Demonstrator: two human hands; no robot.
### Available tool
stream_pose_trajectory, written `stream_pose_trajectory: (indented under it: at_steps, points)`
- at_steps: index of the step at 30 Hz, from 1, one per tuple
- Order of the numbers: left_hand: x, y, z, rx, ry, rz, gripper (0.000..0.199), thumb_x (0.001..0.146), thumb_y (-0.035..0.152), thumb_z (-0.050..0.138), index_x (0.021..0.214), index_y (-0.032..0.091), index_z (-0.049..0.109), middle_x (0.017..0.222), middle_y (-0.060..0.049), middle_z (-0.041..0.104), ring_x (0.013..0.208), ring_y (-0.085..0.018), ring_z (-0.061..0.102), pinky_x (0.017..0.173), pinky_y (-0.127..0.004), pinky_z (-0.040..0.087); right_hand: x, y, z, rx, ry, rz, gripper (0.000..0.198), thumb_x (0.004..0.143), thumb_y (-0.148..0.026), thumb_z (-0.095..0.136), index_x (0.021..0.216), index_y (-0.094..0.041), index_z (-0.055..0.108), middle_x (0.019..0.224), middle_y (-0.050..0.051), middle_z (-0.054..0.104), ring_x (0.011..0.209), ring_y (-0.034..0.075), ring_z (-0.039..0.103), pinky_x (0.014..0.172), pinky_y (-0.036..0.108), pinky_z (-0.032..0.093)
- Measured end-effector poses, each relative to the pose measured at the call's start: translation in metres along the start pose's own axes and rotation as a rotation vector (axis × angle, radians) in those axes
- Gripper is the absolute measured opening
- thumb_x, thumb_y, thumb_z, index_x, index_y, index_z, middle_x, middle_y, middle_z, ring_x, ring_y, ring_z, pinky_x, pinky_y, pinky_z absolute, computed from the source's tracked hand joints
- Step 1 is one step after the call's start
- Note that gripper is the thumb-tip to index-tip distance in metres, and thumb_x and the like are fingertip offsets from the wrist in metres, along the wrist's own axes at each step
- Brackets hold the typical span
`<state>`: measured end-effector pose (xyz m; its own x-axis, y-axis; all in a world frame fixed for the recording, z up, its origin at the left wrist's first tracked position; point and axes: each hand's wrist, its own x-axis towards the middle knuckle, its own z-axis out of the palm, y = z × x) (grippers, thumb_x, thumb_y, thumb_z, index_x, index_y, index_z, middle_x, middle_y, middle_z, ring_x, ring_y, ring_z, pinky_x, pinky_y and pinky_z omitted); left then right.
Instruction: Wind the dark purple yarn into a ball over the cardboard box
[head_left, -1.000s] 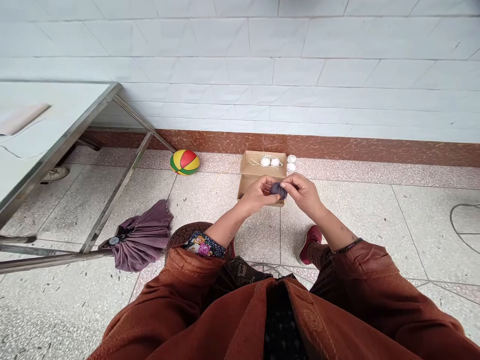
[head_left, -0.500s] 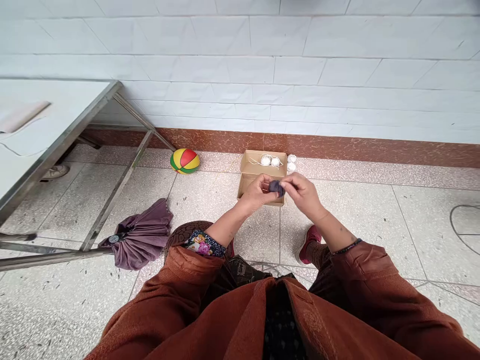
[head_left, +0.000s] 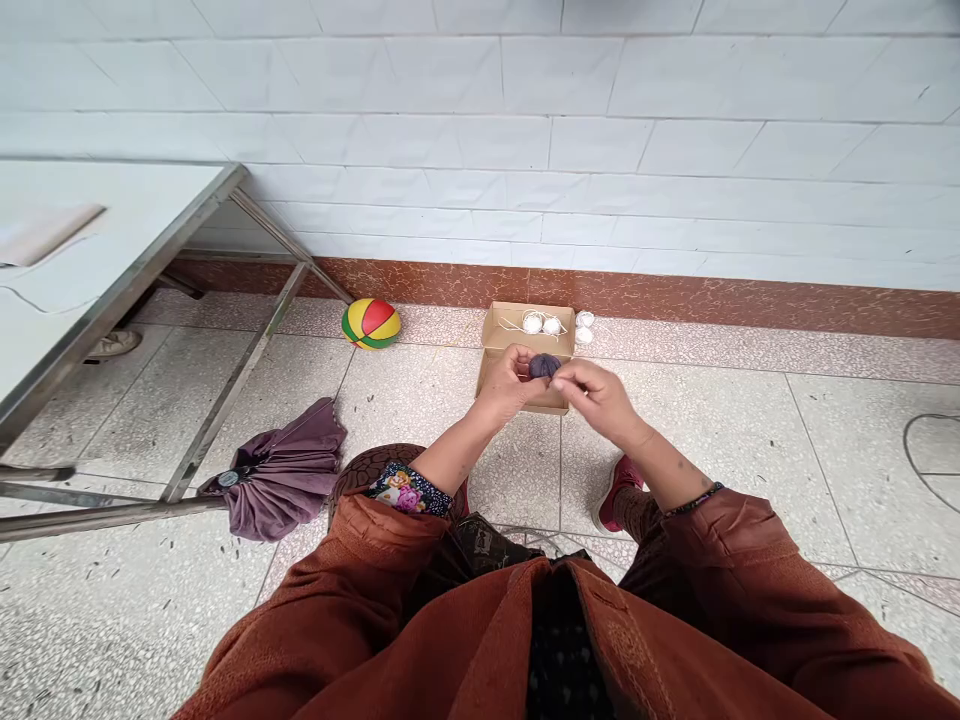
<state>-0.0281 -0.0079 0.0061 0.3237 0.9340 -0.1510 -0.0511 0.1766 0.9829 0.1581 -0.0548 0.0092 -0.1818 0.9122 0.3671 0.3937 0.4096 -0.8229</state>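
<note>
A small dark purple-grey ball of yarn (head_left: 544, 366) is held in my left hand (head_left: 507, 385), between thumb and fingers. My right hand (head_left: 598, 397) pinches at the ball's lower right edge; the strand in its fingertips is too fine to make out. Below both hands an open cardboard box (head_left: 556, 404) sits on the floor, partly covered by them. Two white balls of yarn (head_left: 532, 322) with loose strands lie in its raised lid (head_left: 517, 342). Just right of the lid, more white balls (head_left: 584, 327) rest on the floor.
A red, yellow and green ball (head_left: 372, 324) lies by the wall. To the left stands a metal-framed table (head_left: 150, 190), with a folded purple umbrella (head_left: 289, 470) against its lower frame. A patterned round stool (head_left: 375, 462) is beside my left leg. A cable loop (head_left: 911, 450) lies far right.
My right hand has moved down and slightly left, round the yarn ball's edge. The ball has shifted a little up and left and turned in my left hand.
</note>
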Motion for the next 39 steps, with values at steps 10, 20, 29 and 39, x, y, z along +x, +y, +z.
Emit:
stream_pose_trajectory:
  at_steps: [10,20,29,39]
  points:
    - [-0.002,-0.005,0.000,-0.282,-0.328,-0.054,0.048,0.067,0.030,0.095,0.102,0.020,0.063,0.097,0.000,0.067,0.090,-0.013,0.063,0.084,-0.029,0.051,0.003,0.022,0.000,0.016,0.169,0.246,0.034,0.103,-0.051,0.059,0.083,-0.024,0.064,0.076,0.002,0.066,0.073,0.020,0.059,0.071,0.033,0.048]
    - [0.000,0.002,-0.003,-0.342,-0.247,-0.038,0.050,0.073,0.032,0.090,0.119,0.022,0.073,0.121,-0.007,0.074,0.103,-0.018,0.069,0.085,-0.030,0.056,-0.004,0.021,0.009,-0.095,0.007,0.140,0.020,0.104,-0.038,0.057,0.092,-0.025,0.066,0.090,0.005,0.073,0.082,0.022,0.067,0.076,0.034,0.052]
    - [-0.005,0.002,-0.002,0.050,-0.220,-0.006,0.050,0.069,0.025,0.091,0.115,0.020,0.073,0.100,-0.003,0.073,0.085,-0.014,0.064,0.082,-0.030,0.051,0.004,0.008,-0.008,-0.053,0.092,0.004,0.025,0.105,-0.044,0.063,0.090,-0.026,0.070,0.086,0.003,0.071,0.081,0.021,0.065,0.080,0.035,0.054]
    - [0.002,0.002,-0.004,-0.240,-0.068,0.022,0.046,0.073,0.031,0.090,0.113,0.021,0.072,0.113,-0.006,0.076,0.102,-0.018,0.069,0.096,-0.035,0.055,-0.004,0.012,0.012,0.032,-0.091,0.203,0.025,0.100,-0.043,0.064,0.086,-0.024,0.070,0.079,0.002,0.069,0.075,0.020,0.061,0.070,0.031,0.049]
